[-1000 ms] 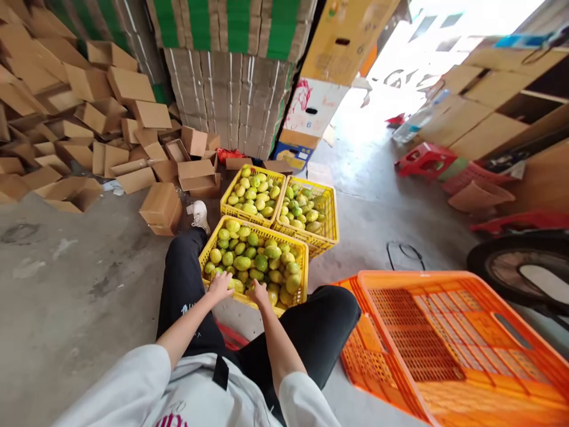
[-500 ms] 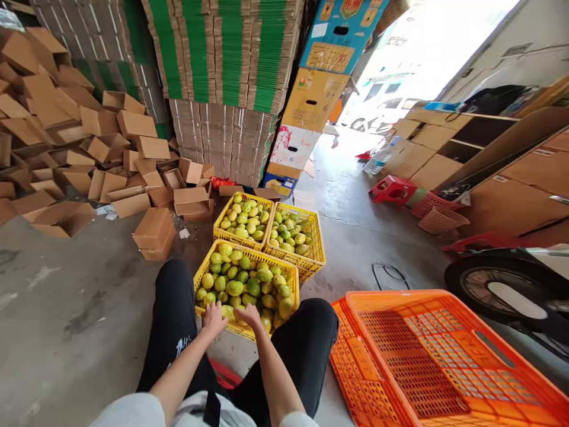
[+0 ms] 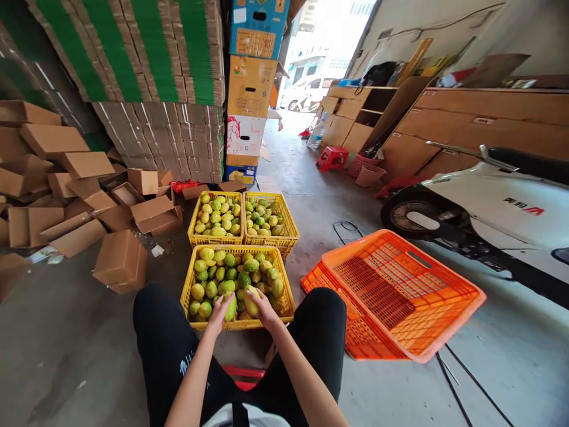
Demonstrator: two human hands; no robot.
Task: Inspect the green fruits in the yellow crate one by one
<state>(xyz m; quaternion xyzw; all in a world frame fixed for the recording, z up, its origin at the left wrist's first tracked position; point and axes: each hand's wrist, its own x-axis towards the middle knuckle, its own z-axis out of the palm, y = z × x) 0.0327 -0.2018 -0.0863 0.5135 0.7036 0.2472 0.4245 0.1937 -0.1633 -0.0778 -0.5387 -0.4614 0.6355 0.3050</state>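
Observation:
A yellow crate [image 3: 186, 292] full of green and yellow fruit stands on the floor between my knees. Over its near edge my left hand [image 3: 219, 312] is closed around a green fruit [image 3: 231, 309]. Beside it my right hand [image 3: 263, 306] grips a yellow fruit [image 3: 251, 303]. The two hands are close together above the crate's near rim. Two more yellow crates [image 3: 216, 240] [image 3: 271, 240] of the same fruit stand side by side just behind the first.
An empty orange crate [image 3: 402, 293] lies tilted on the floor to my right. A white scooter [image 3: 489, 207] is parked beyond it. Loose cardboard boxes [image 3: 120, 261] pile up at the left, and stacked flat cartons [image 3: 164, 136] rise behind the crates. A red stool [image 3: 332, 157] sits farther back.
The view has swung to the right and the scooter has come into sight. Both hands have lifted from resting on the fruit and each now grips one fruit.

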